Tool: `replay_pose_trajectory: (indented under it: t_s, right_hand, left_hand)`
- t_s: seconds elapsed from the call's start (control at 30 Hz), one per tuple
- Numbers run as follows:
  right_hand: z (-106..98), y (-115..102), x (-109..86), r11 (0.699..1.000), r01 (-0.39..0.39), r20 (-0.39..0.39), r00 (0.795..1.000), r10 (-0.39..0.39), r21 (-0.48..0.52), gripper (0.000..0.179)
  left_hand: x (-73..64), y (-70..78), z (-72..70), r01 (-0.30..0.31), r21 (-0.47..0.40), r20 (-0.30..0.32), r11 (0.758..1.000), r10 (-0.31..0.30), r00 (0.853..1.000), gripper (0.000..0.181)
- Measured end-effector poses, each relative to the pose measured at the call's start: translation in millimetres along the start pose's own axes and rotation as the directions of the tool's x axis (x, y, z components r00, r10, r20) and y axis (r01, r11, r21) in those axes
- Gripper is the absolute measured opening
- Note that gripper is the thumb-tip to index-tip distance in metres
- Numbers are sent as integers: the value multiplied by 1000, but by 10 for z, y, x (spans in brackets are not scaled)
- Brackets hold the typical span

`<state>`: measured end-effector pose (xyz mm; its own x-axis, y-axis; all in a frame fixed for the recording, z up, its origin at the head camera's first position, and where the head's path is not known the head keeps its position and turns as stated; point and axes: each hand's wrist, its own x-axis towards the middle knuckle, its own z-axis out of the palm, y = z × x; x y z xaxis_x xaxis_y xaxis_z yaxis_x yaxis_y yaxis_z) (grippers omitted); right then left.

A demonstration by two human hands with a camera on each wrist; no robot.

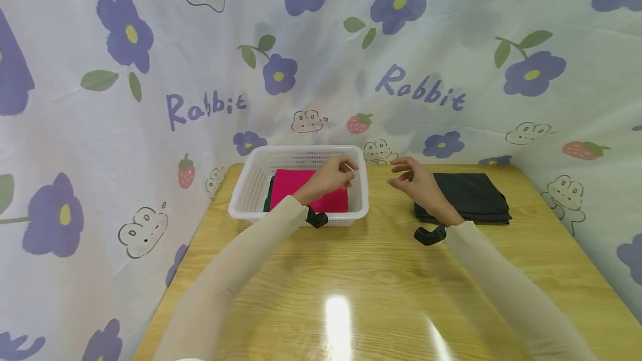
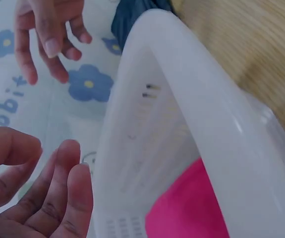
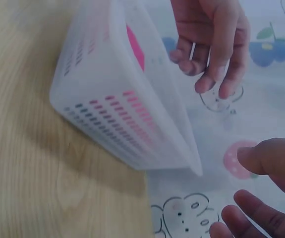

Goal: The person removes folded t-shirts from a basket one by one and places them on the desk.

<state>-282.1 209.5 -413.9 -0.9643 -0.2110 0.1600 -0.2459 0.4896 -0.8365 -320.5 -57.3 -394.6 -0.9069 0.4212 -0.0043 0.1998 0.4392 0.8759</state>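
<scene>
Above the right part of a white plastic basket (image 1: 233, 205), my left hand (image 1: 330, 178) hovers with loosely bent fingers and nothing in them. Inside the basket lies a folded bright pink cloth (image 1: 291, 185), with a dark green cloth (image 1: 268, 196) showing under its left edge. My right hand (image 1: 418, 185) hangs in the air between the basket and a folded black cloth (image 1: 471, 194), its thumb and fingers apart and holding nothing. In the left wrist view the left hand (image 2: 43, 198) is beside the basket's rim, apart from the pink cloth.
A wooden table (image 1: 381, 277) carries the basket at its back left and the black cloth at its back right. A white curtain (image 1: 326, 43) printed with flowers and rabbits hangs behind the table and along both sides.
</scene>
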Motion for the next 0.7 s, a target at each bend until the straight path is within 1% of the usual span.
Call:
replay_pose_trajectory:
  t_s: [0.17, 0.3, 0.37, 0.5, 0.6, 0.7]
  right_hand:
    - [157, -94, 43, 999, 30, 23, 999, -31, 16, 52]
    - [272, -174, 70, 998, 59, 36, 998, -60, 31, 51]
    - [328, -205, 88, 997, 65, 45, 997, -67, 45, 51]
    - [443, -263, 132, 995, 83, 62, 994, -86, 50, 50]
    - [541, -317, 163, 995, 94, 73, 993, -96, 33, 50]
    - [640, -377, 182, 996, 85, 105, 991, -89, 40, 51]
  left_hand:
    - [-88, -134, -194, 18, 8, -23, 1000, -18, 1000, 22]
    - [-194, -218, -358, 45, -7, -35, 999, -45, 998, 15]
    - [-250, -240, -437, 58, 1, -41, 998, -58, 997, 13]
    - [-346, -291, -590, 89, 26, -56, 996, -88, 995, 14]
    - [-389, -368, -703, 102, 30, -66, 994, -99, 993, 16]
    - [-419, -447, -805, 110, 44, -76, 993, -106, 991, 19]
